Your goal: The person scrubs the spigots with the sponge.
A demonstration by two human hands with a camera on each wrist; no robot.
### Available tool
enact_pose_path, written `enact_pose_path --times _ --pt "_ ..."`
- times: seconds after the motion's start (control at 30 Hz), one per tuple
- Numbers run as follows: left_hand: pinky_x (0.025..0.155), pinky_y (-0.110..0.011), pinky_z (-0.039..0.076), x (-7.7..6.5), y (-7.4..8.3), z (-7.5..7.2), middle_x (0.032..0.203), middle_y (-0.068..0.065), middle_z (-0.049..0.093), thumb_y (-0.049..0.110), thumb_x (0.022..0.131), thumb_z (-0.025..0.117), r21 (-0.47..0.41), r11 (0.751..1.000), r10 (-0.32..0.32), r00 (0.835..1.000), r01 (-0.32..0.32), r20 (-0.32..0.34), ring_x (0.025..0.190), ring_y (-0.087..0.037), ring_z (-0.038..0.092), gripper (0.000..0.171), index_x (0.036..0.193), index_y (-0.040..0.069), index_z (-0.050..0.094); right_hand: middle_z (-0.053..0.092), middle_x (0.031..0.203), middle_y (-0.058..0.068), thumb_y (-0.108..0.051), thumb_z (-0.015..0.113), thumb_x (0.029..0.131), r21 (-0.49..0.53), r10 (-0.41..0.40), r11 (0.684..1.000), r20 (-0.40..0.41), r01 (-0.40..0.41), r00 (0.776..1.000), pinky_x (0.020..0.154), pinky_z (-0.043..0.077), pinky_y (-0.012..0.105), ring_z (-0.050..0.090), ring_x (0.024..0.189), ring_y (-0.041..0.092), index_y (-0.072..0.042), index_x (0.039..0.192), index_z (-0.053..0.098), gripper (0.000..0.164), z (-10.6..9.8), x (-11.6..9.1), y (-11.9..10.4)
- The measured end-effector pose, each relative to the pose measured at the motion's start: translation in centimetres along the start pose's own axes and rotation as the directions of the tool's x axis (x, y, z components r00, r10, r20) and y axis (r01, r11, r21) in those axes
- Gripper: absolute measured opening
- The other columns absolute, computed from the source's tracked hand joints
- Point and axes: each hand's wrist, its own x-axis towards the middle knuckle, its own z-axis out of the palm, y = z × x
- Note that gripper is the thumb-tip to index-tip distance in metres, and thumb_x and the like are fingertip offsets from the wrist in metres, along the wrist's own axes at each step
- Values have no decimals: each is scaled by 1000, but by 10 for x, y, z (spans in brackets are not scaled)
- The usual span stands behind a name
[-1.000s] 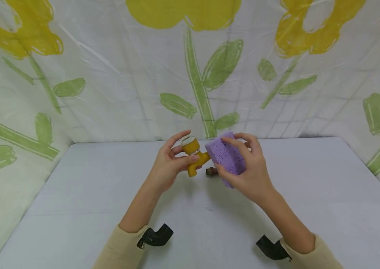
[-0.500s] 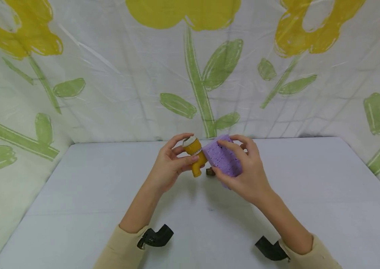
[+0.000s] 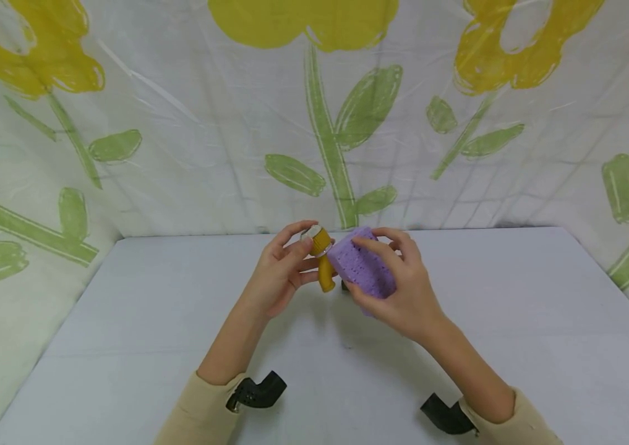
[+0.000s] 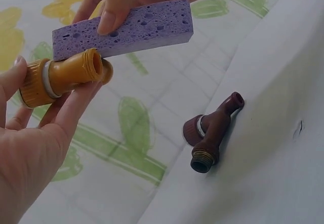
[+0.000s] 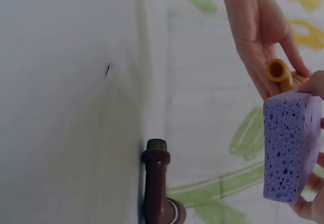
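Note:
My left hand [image 3: 275, 275] grips a yellow plastic tap [image 4: 73, 76] by its ribbed knob, thumb on one side and fingers on the other. The tap is held above the table, its spout [image 5: 277, 70] visible in the right wrist view. My right hand [image 3: 417, 293] pinches a purple porous sponge [image 3: 363, 266] between thumb and fingers. One edge of the sponge lies against the tap body. A dark red-brown tap [image 4: 215, 127] with a threaded end rests on the table beneath; in the head view the sponge hides most of it.
The white table [image 3: 141, 321] has a small dark mark [image 4: 298, 128] on its cover. Behind it hangs a white sheet [image 3: 192, 154] painted with yellow flowers and green leaves. Black camera mounts [image 3: 261, 390] sit at both sleeves.
The sponge has moved left and slightly down along the tap. The left hand has turned the tap, and its thumb has shifted up onto the knob. The brown tap is now mostly covered.

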Motion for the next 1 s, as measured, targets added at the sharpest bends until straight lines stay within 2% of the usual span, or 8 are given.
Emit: enact_pose_path --times 0.17,0.4,0.63,0.8,0.9,1.0 --pt "81 -32 65 0 -1 0 110 -2 74 6 112 48 -3 1000 10 1000 -10 0 94 -19 75 31 143 6 50 53 141 20 -5 92 73 4 13 1000 1 -13 1000 76 60 51 54 115 38 -10 134 68 66 0 0 1" --pt "79 -30 64 1 -2 -1 107 -1 71 3 112 46 -7 1000 10 1000 -10 -15 91 -17 74 34 146 5 47 53 141 20 -10 92 74 31 -5 1000 46 3 999 78 61 48 56 116 36 -13 134 68 64 2 -2 -2" --pt "79 -30 65 1 -3 -3 108 -2 72 4 112 46 1 1000 16 1000 -16 7 92 -18 75 32 144 6 50 53 143 19 -10 92 74 42 -8 999 37 7 999 79 60 49 55 118 36 -14 133 68 64 2 -1 -1" --pt "79 -30 65 0 -3 -2 108 -2 72 4 112 46 -2 1000 15 1000 -15 26 92 -18 75 32 144 8 50 54 143 20 -9 91 73 39 -45 998 40 43 998 80 60 49 54 122 38 -13 133 68 64 2 -1 -1" --pt "79 -30 65 0 -4 -1 108 -2 72 5 112 48 -2 1000 20 999 -20 38 92 -18 75 32 143 8 52 54 143 19 -7 91 73 39 -46 998 26 45 999 80 59 51 55 122 39 -12 133 69 65 1 0 0" --pt "79 -30 65 0 -5 -1 109 -2 72 11 110 56 -2 1000 21 999 -21 47 92 -17 75 33 143 8 52 53 143 19 -9 91 73 49 -43 998 30 41 999 80 59 49 55 122 40 -12 133 68 64 1 -1 -1"
